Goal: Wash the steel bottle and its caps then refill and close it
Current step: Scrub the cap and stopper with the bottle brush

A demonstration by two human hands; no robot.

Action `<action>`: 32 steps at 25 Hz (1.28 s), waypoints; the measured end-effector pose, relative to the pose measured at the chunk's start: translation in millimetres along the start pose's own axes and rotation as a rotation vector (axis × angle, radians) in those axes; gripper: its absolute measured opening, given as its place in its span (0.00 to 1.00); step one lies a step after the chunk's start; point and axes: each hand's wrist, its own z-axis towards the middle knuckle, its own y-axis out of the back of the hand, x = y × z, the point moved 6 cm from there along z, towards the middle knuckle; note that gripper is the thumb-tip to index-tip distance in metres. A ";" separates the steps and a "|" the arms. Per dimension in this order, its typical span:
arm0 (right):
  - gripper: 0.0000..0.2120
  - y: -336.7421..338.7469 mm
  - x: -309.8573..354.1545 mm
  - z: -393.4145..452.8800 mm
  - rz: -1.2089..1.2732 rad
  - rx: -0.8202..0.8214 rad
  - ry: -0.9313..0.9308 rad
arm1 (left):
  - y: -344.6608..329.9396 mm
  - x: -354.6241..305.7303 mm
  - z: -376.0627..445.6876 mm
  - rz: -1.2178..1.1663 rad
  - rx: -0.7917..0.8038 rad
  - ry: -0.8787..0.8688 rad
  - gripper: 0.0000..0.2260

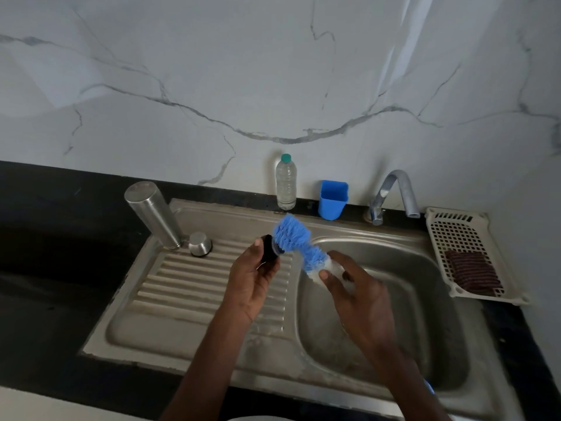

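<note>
The steel bottle [153, 214] stands upside down on the back left of the ribbed drainboard [182, 287]. A steel cap [200, 244] rests beside it on the right. My left hand [252, 281] is shut on a small black inner cap [269, 248] above the drainboard's right edge. My right hand [355, 296] grips the white handle end of a blue bristle brush [296, 238]. The brush's bristles touch the black cap.
The sink basin [425, 299] lies under my right hand, with the tap [394, 192] behind it. A clear plastic bottle [285, 183] and a blue cup [332, 199] stand at the wall. A white basket [464, 238] holding a dark scrub pad [472, 270] sits at the right.
</note>
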 end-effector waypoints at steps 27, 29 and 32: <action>0.21 -4.3 4.6 -1.7 0.047 -0.019 0.347 | -62.3 1.1 -18.9 0.118 -0.125 0.101 0.17; 0.21 -5.2 -6.5 -4.2 0.163 0.005 0.206 | -61.8 2.7 -17.9 0.081 -0.122 0.145 0.15; 0.20 -11.6 2.1 2.3 0.210 0.056 0.184 | -63.6 13.0 -23.1 0.102 -0.154 0.133 0.16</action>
